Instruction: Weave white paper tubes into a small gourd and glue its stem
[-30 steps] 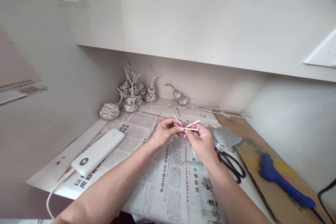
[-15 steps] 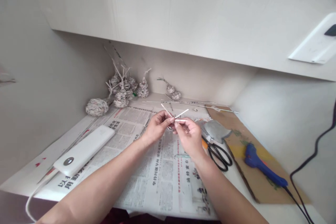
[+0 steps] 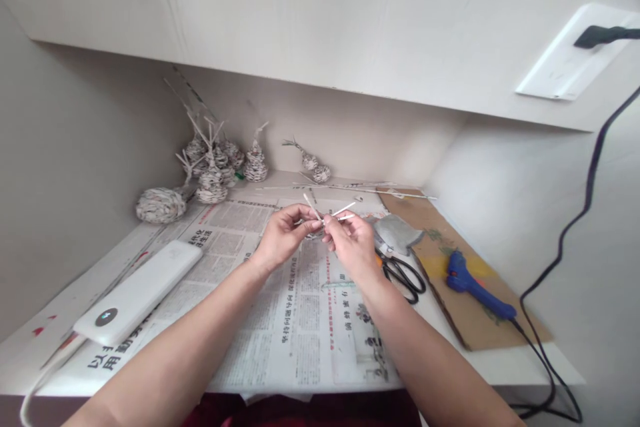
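Note:
My left hand [image 3: 286, 235] and my right hand [image 3: 354, 243] meet over the middle of the newspaper, both closed on a small woven paper piece [image 3: 315, 235]. Most of that piece is hidden by the fingers. Thin rolled paper strips [image 3: 344, 209] stick up and out from it between my hands. The left thumb and fingers pinch it from the left. On the right, my thumb and index finger press where the strips meet, close to the left thumb tip. Black-handled scissors [image 3: 404, 278] lie just right of my right wrist, beside a grey scrap [image 3: 397, 233].
Woven paper gourd shapes [image 3: 213, 183] stand at the back left, with smaller ones [image 3: 320, 173] at the back. Long paper sticks [image 3: 350, 187] lie behind my hands. A white power bank [image 3: 143, 290] is at left. A blue glue gun [image 3: 480, 290] rests on cardboard [image 3: 480, 333], its cord trailing right.
My right thumb and index finger have moved up and left onto the strips' meeting point, next to the left thumb. The head view has turned slightly right, so the scene shifts left.

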`<state>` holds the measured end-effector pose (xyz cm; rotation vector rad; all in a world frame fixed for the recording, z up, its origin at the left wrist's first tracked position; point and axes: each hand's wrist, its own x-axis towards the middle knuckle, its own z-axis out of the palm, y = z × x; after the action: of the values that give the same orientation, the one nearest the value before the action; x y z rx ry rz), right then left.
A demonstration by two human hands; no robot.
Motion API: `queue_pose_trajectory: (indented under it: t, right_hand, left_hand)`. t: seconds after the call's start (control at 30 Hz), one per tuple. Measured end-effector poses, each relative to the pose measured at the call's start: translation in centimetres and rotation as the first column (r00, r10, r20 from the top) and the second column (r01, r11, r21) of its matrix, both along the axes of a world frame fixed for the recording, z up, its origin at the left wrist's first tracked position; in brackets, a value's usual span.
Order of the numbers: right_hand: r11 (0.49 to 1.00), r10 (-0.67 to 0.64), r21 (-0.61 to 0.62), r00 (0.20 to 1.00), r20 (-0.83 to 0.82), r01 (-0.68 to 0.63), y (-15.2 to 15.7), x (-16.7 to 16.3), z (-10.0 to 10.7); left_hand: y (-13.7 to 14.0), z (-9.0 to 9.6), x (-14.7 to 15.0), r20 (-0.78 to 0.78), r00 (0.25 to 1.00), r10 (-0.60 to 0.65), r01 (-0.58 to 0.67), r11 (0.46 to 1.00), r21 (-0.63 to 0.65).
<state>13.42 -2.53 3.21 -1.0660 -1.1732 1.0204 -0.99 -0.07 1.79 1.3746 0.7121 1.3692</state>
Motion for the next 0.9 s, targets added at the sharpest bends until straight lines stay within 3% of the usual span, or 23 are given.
queue_pose_trajectory:
  t: [0.17, 0.33, 0.5, 0.73, 0.9]
  right_hand:
    - [0.974, 0.210, 0.057, 0.970, 0.119, -0.218, 0.7, 1.6, 0.7]
    - [0.967, 0.201, 0.143, 0.976, 0.085, -0.211, 1.2, 2.0, 0.9]
    - [0.963, 0.214, 0.164, 0.977, 0.022, -0.215, 1.5, 1.4, 0.0]
    - [0.980, 0.085, 0.172, 0.992, 0.097, -0.101, 0.7, 0.7, -0.3]
    - [0.975, -0.093, 0.215, 0.977, 0.190, 0.052, 0.2, -0.1, -1.2]
  left_hand:
    - [0.0, 0.7, -0.2, 0.133, 0.991, 0.009, 0.004, 0.995, -0.098]
    - [-0.1, 0.9, -0.1, 0.221, 0.973, -0.064, 0.108, 0.975, -0.195]
    - [-0.4, 0.7, 0.1, 0.195, 0.979, -0.067, 0.099, 0.982, -0.159]
    - [-0.8, 0.3, 0.6, 0.013, 0.994, 0.109, -0.110, 0.992, 0.057]
    - [-0.9, 0.2, 0.7, -0.044, 0.994, 0.102, -0.097, 0.990, 0.100]
